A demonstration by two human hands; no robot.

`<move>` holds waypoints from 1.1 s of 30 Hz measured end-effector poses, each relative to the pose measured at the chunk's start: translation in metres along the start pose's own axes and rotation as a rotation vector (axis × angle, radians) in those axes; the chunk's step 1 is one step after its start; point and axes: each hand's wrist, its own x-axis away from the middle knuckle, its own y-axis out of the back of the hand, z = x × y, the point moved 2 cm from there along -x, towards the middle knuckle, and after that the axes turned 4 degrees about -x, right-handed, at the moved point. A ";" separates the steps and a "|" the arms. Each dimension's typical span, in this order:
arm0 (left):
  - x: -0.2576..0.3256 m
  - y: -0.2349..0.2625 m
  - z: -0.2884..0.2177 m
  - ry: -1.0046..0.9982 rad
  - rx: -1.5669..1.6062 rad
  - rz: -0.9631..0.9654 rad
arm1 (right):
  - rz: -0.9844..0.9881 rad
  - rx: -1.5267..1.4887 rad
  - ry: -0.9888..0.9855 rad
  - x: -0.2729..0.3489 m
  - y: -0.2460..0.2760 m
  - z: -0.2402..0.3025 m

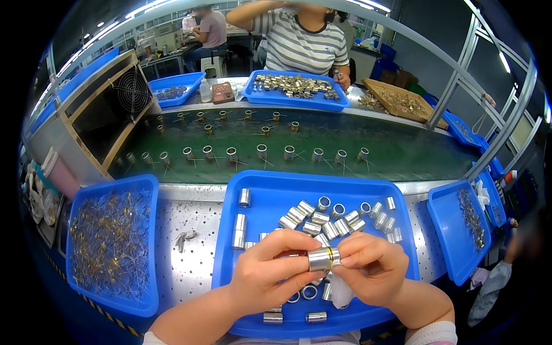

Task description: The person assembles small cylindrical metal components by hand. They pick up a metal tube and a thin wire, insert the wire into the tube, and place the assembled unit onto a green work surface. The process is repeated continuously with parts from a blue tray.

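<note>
Silver metal sleeve (pixel 319 259) | pinched between left hand (pixel 270 275) and right hand (pixel 371 267) | above blue tray (pixel 270 192)

Shiny metal sleeve (pixel 319 259) – glossy (plastic) tray (pixel 270 190)

Fingers hide much of the metal sleeve (pixel 319 259); forearms cut off below.
</note>
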 end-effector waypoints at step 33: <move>0.000 0.004 0.005 0.116 0.057 -0.114 | -0.097 -1.061 -0.681 -0.014 0.029 -0.028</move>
